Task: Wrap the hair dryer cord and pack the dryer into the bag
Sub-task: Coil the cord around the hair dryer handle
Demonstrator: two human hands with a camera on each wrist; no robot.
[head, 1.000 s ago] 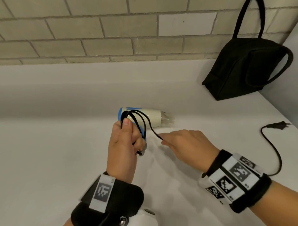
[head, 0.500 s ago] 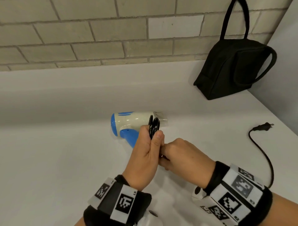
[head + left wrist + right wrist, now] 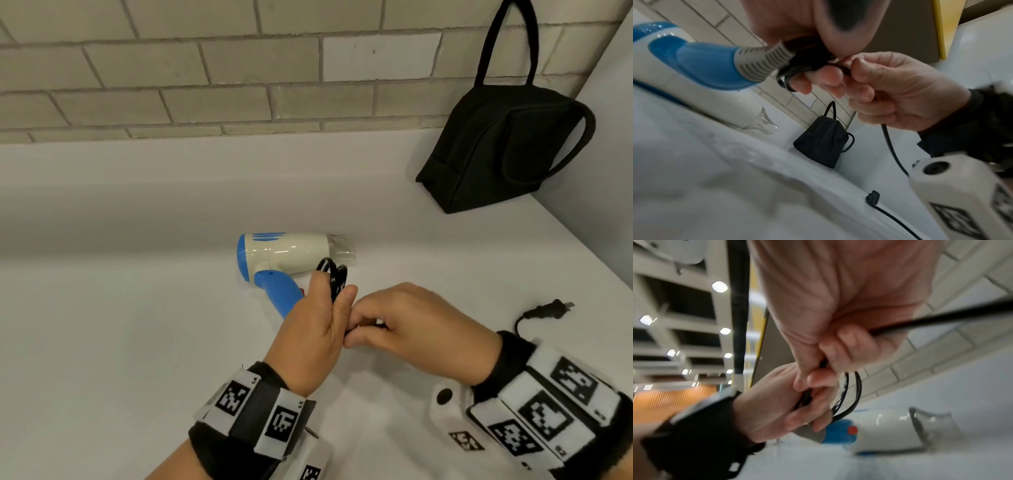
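Observation:
A white and blue hair dryer lies on its side on the white counter, handle toward me. My left hand grips a bundle of black cord loops just past the handle's end. My right hand pinches the cord right beside the bundle. The free cord trails under my right wrist to the plug on the counter at the right. The black bag stands at the back right against the wall.
A brick wall runs behind the white counter. A white side wall closes the right side next to the bag.
My left hand turned and carried the cord loops from over the dryer body to the right of the handle. My right hand closed in against it, and the plug end was drawn nearer.

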